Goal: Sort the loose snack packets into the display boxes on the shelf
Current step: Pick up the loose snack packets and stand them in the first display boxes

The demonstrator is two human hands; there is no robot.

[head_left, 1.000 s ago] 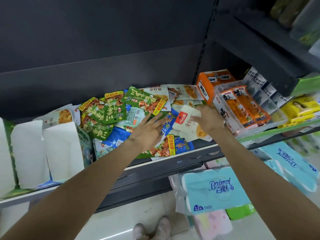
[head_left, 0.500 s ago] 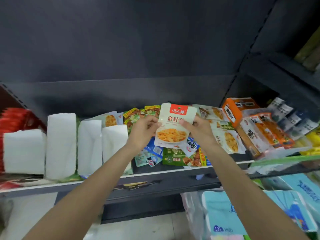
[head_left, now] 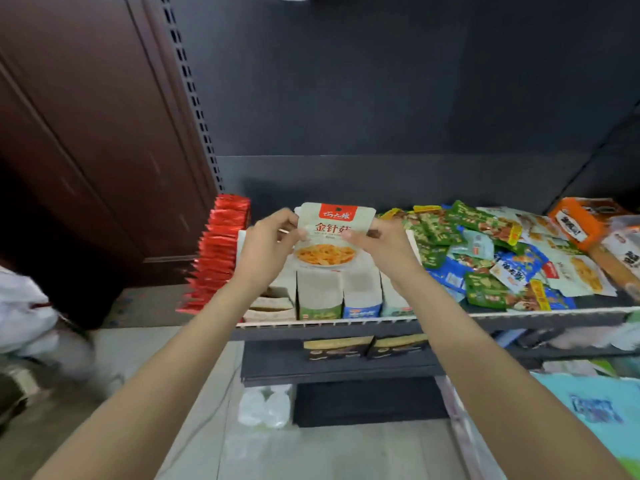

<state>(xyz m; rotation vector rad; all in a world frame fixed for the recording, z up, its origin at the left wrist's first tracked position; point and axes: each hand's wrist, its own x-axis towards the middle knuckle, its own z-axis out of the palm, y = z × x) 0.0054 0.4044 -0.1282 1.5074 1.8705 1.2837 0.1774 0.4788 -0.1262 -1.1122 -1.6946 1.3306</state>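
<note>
Head view, held packet: a pale flat snack packet with a red label and a picture of orange-yellow shreds [head_left: 334,237] is held upright in the air, face to the camera, above the row of display boxes.
Head view, left hand: the left hand [head_left: 265,245] pinches the packet's left edge between thumb and fingers.
Head view, right hand: the right hand [head_left: 382,245] pinches the packet's right edge, fingers curled round it.
Head view, display boxes: open white cardboard display boxes with green and blue fronts [head_left: 341,294] stand side by side at the front left of the dark metal shelf [head_left: 519,318], directly under the packet.
Head view, loose packets: a heap of green, blue and pale snack packets [head_left: 485,258] lies on the shelf to the right of the boxes, overlapping one another.
Head view, left end: a row of shiny red foil packets [head_left: 216,258] stands at the shelf's left end, just beside the boxes.
Head view, right end: an orange carton [head_left: 576,221] sits at the far right behind the heap.
Head view, below: a light blue wrapped pack [head_left: 595,410] lies low at the right; its print is blurred.
</note>
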